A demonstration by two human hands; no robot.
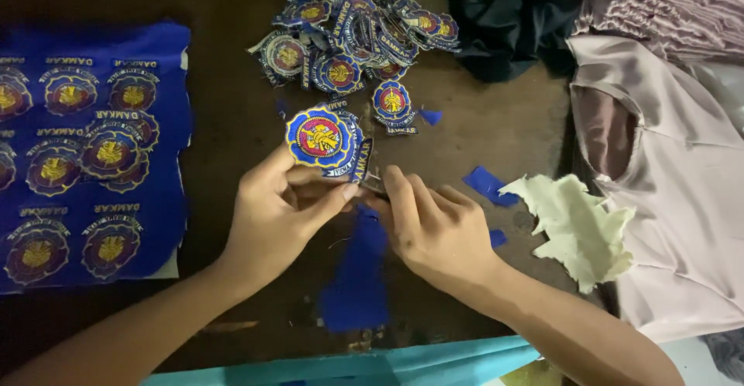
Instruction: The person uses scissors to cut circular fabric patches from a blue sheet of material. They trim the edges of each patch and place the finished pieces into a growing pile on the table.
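Left hand [275, 215] pinches a round blue embroidered patch with a red-and-yellow centre [320, 138] by its lower edge, thumb on top, fingers curled under, lifting it just above the dark brown wooden worktop [496, 126]. Right hand [434, 227] is closed and pressed against the patch's lower right rim; a small dark tool seems to sit in the fingers, but it is too hidden to say what it is. Both hands touch at the patch.

Done so far, judging by the layout: a loose heap of cut-out blue patches [356, 25] lies beyond the hands, with one single patch [393, 103] just beside the held one. Small blue fabric offcuts [487, 184] are scattered near the right hand, and a longer blue fabric strip [358, 277] lies under the wrists.

Left to do, likely a lot: a blue cloth sheet of uncut embroidered patches [85, 153] sits well to the left, with several rows intact.

Also on the right: a ragged pale green backing scrap [577, 223], a pale pink satin garment [674, 184], and a dark cloth bundle [504, 18].
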